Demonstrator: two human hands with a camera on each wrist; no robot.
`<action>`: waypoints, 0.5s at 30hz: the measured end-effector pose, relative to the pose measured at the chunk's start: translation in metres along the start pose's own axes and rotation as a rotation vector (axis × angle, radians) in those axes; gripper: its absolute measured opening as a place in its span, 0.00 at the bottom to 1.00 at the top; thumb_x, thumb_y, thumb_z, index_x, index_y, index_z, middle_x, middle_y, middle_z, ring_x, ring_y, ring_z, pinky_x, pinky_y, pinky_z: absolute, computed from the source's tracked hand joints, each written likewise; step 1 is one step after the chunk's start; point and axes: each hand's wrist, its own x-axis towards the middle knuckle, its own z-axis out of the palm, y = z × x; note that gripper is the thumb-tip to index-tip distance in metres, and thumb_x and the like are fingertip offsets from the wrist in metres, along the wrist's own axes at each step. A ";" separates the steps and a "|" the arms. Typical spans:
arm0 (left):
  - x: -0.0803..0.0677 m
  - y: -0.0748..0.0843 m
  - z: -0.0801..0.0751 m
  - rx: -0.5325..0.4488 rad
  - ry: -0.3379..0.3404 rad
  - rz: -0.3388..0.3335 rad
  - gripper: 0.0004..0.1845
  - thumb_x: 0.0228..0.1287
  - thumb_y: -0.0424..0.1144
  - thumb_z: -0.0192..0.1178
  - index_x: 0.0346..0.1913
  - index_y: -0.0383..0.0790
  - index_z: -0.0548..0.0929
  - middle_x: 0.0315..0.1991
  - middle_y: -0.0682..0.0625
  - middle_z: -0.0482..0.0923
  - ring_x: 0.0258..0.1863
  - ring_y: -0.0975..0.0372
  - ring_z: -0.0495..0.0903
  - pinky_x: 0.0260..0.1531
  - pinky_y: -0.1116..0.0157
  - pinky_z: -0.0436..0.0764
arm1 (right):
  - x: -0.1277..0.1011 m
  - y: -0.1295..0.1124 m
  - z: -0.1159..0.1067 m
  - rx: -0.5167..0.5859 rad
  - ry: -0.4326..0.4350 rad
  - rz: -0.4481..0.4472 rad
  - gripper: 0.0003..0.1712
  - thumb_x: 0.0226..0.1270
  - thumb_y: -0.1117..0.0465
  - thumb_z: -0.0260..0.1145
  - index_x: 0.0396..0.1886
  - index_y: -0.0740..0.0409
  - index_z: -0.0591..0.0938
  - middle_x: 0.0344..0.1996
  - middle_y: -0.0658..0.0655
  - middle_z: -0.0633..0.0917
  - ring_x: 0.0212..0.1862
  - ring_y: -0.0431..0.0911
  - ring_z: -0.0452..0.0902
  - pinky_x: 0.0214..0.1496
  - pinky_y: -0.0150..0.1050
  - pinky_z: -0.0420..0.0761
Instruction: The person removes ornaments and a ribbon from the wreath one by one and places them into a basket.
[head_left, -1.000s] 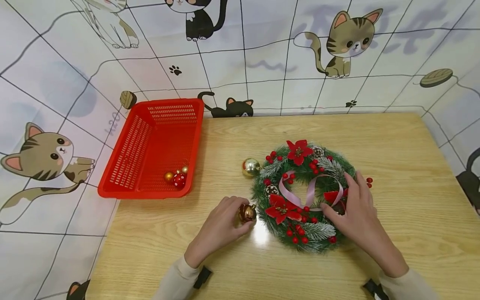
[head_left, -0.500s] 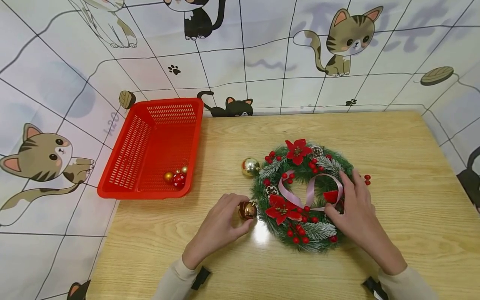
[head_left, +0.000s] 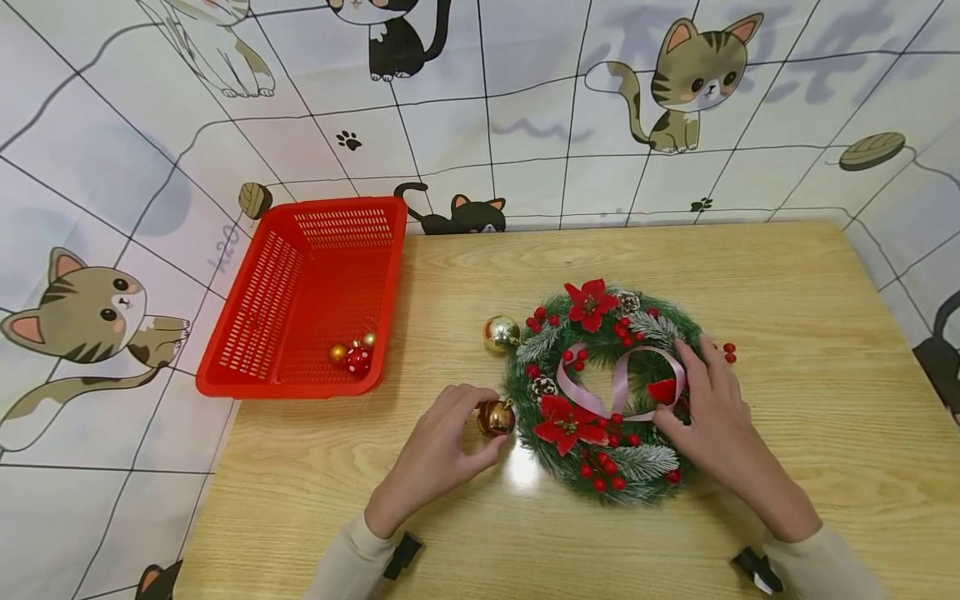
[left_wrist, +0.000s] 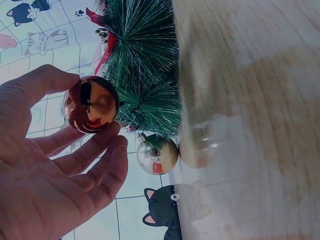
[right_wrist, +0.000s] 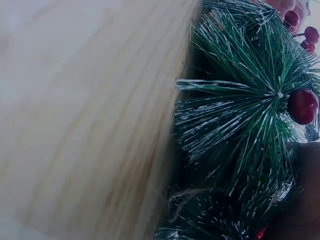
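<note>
Copper bauble has crept slightly right and now touches the near-left rim of the wreath, pinched by left hand, while right hand presses loosely curled fingers on the wreath's right side, wooden table beneath.

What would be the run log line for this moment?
left hand: holds copper bauble | right hand: rests on wreath | gold bauble: beside wreath

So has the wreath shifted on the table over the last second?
Yes, slightly: the wreath has turned a little anticlockwise under the right hand, judged against the red basket.
</note>
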 end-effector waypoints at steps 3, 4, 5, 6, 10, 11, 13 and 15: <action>-0.001 0.000 0.000 -0.008 0.005 0.002 0.26 0.62 0.38 0.80 0.61 0.38 0.83 0.50 0.52 0.84 0.50 0.56 0.80 0.46 0.59 0.82 | 0.001 0.001 -0.001 -0.003 -0.004 -0.012 0.57 0.65 0.58 0.67 0.90 0.57 0.51 0.88 0.68 0.43 0.82 0.77 0.41 0.55 0.91 0.55; -0.001 0.000 -0.001 -0.010 0.007 0.003 0.26 0.61 0.38 0.80 0.61 0.39 0.83 0.50 0.52 0.84 0.50 0.56 0.80 0.46 0.59 0.82 | 0.001 0.001 -0.001 -0.003 -0.008 -0.015 0.57 0.65 0.59 0.67 0.90 0.57 0.51 0.88 0.68 0.42 0.82 0.78 0.41 0.55 0.91 0.55; -0.002 0.000 -0.001 -0.012 0.008 0.003 0.27 0.61 0.38 0.80 0.61 0.38 0.83 0.51 0.52 0.84 0.50 0.57 0.80 0.47 0.59 0.83 | 0.001 0.002 -0.002 -0.002 -0.010 -0.018 0.57 0.65 0.59 0.67 0.90 0.57 0.51 0.88 0.68 0.42 0.82 0.78 0.41 0.55 0.91 0.55; -0.002 0.000 -0.002 -0.014 0.009 0.002 0.27 0.61 0.38 0.80 0.61 0.38 0.83 0.51 0.52 0.84 0.51 0.57 0.80 0.48 0.59 0.83 | 0.001 0.002 -0.002 -0.001 -0.012 -0.022 0.57 0.65 0.59 0.67 0.90 0.57 0.51 0.88 0.68 0.43 0.82 0.78 0.41 0.55 0.91 0.55; -0.003 -0.001 -0.003 -0.020 0.024 0.010 0.27 0.61 0.37 0.79 0.62 0.38 0.82 0.52 0.52 0.84 0.53 0.58 0.80 0.52 0.57 0.83 | 0.003 0.005 -0.003 0.002 -0.022 -0.038 0.57 0.64 0.59 0.67 0.90 0.57 0.52 0.87 0.69 0.43 0.82 0.79 0.41 0.55 0.90 0.54; -0.003 -0.001 -0.003 -0.023 0.028 0.012 0.27 0.61 0.37 0.79 0.62 0.38 0.82 0.52 0.52 0.84 0.53 0.58 0.80 0.52 0.57 0.83 | 0.003 0.006 -0.003 0.001 -0.023 -0.042 0.57 0.64 0.59 0.67 0.90 0.56 0.52 0.87 0.69 0.43 0.82 0.79 0.41 0.55 0.90 0.54; -0.003 -0.002 -0.004 -0.028 0.038 0.019 0.27 0.62 0.37 0.79 0.62 0.38 0.82 0.52 0.52 0.84 0.53 0.58 0.80 0.53 0.57 0.83 | 0.004 0.007 -0.003 -0.001 -0.026 -0.052 0.57 0.63 0.59 0.68 0.90 0.56 0.53 0.87 0.70 0.43 0.82 0.79 0.42 0.54 0.89 0.54; -0.003 -0.002 -0.004 -0.032 0.047 0.022 0.27 0.62 0.37 0.79 0.62 0.38 0.82 0.52 0.51 0.84 0.54 0.58 0.81 0.53 0.56 0.83 | 0.005 0.009 -0.003 -0.002 -0.031 -0.059 0.57 0.63 0.59 0.68 0.90 0.56 0.53 0.87 0.70 0.44 0.82 0.79 0.42 0.54 0.89 0.55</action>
